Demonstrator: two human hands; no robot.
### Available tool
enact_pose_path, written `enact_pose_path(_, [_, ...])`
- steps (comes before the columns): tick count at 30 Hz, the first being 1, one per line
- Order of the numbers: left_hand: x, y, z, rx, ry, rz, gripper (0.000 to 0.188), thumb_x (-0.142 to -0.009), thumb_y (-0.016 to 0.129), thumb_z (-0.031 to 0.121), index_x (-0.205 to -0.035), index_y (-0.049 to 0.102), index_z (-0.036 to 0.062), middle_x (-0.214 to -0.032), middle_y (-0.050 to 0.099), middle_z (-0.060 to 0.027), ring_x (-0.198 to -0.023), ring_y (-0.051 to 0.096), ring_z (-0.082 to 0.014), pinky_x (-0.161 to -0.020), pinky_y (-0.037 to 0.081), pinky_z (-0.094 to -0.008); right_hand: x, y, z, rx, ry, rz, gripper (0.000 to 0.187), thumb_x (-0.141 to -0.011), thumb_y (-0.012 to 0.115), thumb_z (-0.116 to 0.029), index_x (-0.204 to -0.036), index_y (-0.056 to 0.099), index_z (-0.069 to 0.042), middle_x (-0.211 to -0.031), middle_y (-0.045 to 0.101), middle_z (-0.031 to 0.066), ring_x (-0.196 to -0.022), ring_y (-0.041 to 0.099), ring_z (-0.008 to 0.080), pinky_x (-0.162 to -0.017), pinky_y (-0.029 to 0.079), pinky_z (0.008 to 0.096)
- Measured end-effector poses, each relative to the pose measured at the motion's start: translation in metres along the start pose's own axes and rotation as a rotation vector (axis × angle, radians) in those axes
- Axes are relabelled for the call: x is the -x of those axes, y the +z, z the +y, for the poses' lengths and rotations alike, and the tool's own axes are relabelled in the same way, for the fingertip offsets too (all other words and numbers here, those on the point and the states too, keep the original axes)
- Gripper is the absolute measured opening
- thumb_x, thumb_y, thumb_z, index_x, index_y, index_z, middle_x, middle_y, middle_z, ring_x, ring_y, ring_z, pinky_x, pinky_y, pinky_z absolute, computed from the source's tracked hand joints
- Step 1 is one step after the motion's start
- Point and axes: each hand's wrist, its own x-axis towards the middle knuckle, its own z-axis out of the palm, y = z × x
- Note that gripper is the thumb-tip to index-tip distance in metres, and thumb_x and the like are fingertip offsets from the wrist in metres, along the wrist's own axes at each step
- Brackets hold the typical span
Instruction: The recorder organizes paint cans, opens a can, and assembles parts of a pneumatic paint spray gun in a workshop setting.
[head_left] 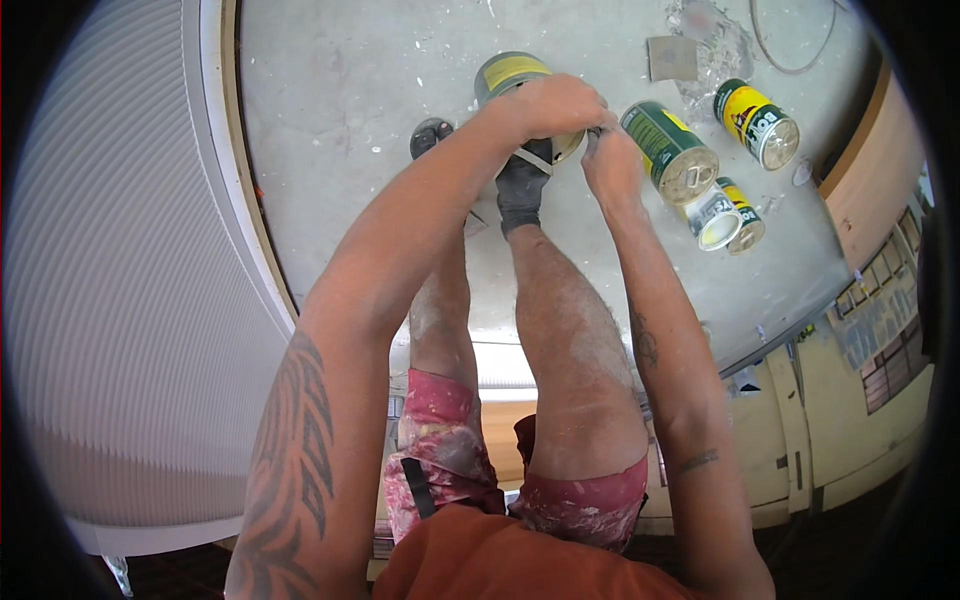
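Observation:
A green can with a yellow label point(512, 70) is on the floor beside my right foot, which wears a dark sandal with a light strap point(524, 180). My left hand point(556, 106) reaches across the can with its fingers curled closed and hides much of it. Close by at the can's right side, my right hand point(612, 166) is closed too. A small dark piece point(596, 133) shows between the two hands. Its kind is too hidden to tell, and so is whether one hand or both grip it. Part of the can's pale end shows below the left hand.
Right of my hands lie a large green can point(672, 155), another green-and-yellow can point(757, 125), a white can point(713, 218) and a smaller can point(745, 235). Beyond them are a cardboard scrap point(672, 58) and a cable point(795, 68). A ribbed panel point(130, 250) rises at left.

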Motion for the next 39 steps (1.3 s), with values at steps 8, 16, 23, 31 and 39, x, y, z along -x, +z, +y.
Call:
enact_pose_path(8, [-0.002,-0.003,-0.013,-0.032,-0.024,0.013,0.023,-0.083,0.056,0.011,-0.102,0.067,0.0114,-0.090,0.069,-0.0119,-0.090,0.067,-0.0336,-0.077,0.054,-0.0430,-0.019,0.005,-0.007,0.099,0.052,-0.089,0.017,-0.088,0.056,-0.007,-0.096,0.067,0.002,-0.103,0.067,0.0230,-0.092,0.067,0.0412,-0.081,0.053,0.0489])
enact_pose_path(16, [-0.010,-0.004,-0.030,-0.062,-0.031,-0.006,0.021,-0.080,0.058,0.010,-0.098,0.069,0.0122,-0.085,0.069,-0.0121,-0.087,0.068,-0.0338,-0.075,0.054,-0.0439,-0.037,0.017,-0.005,-0.072,0.045,-0.031,0.019,-0.086,0.058,-0.009,-0.100,0.065,0.002,-0.101,0.066,0.0238,-0.093,0.065,0.0435,-0.082,0.052,0.0503])
enact_pose_path(23, [-0.024,-0.005,-0.029,-0.205,-0.080,-0.046,0.017,-0.079,0.061,0.010,-0.093,0.070,0.0105,-0.083,0.070,-0.0118,-0.085,0.069,-0.0332,-0.073,0.056,-0.0431,-0.051,0.021,0.015,-0.181,-0.094,0.049,0.021,-0.088,0.059,-0.011,-0.106,0.063,-0.001,-0.102,0.064,0.0228,-0.097,0.062,0.0432,-0.082,0.050,0.0500])
enact_pose_path(31, [-0.027,0.005,0.008,-0.180,-0.016,-0.183,0.018,-0.079,0.060,0.009,-0.094,0.069,0.0109,-0.083,0.070,-0.0120,-0.085,0.069,-0.0348,-0.073,0.056,-0.0439,-0.002,0.031,0.019,-0.172,0.087,-0.002,0.020,-0.087,0.062,-0.008,-0.104,0.062,0.002,-0.103,0.064,0.0261,-0.097,0.061,0.0447,-0.082,0.049,0.0509])
enact_pose_path(39, [-0.041,0.011,-0.016,-0.196,-0.023,-0.199,0.019,-0.078,0.063,0.011,-0.095,0.071,0.0119,-0.086,0.070,-0.0127,-0.087,0.070,-0.0341,-0.074,0.056,-0.0433,-0.020,0.043,0.018,-0.224,0.180,0.095,0.021,-0.087,0.061,-0.009,-0.104,0.062,0.002,-0.100,0.065,0.0272,-0.096,0.061,0.0459,-0.081,0.049,0.0515])
